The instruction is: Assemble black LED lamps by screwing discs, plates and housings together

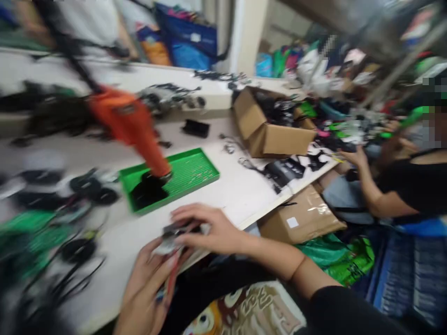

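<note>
Close to my body, at the table's front edge, both hands meet around a small black-and-silver part (170,231). From below, the fingers of my left hand (148,279) are wrapped round it, and a thin red strip or wire (172,274) runs down along that palm. Coming in from the right, my right hand (218,230) pinches the part's upper side with thumb and fingers. Blur hides the part's exact kind. Just beyond hangs an orange power screwdriver (129,125), its tip over a green ribbed tray (209,167) that holds small screws and a black piece (148,190).
A cardboard box (288,139) of black parts stands at the back right, near a dark grey box (284,171). Cables and round black parts (78,250) litter the left. Right of me sits a co-worker (394,186); a closed carton (303,216) lies below the table edge.
</note>
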Motion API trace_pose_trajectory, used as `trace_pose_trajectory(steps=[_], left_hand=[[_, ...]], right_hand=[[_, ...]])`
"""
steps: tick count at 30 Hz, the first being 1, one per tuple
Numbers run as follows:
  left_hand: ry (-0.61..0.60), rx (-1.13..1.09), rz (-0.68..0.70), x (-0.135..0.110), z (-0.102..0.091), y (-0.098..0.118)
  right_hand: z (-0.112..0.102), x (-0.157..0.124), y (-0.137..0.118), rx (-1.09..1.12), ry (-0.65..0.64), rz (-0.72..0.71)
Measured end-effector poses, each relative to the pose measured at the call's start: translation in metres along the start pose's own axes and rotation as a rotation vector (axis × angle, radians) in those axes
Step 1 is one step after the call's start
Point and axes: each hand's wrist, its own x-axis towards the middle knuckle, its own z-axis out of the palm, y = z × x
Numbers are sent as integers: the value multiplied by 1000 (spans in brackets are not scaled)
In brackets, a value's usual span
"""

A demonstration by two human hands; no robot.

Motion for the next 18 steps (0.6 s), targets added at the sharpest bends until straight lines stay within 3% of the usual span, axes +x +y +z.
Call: trace_pose_trajectory(steps=[2, 5, 18], left_hand=[[-32, -222, -98, -14, -1, 0], [-89, -393, -105, -12, 1, -2], [-148, -515, -10, -6, -7, -21]], right_hand=[[-2, -1, -6, 113, 20, 100], [-5, 1, -8, 239, 25, 229], [-3, 4, -10, 304, -23, 342]])
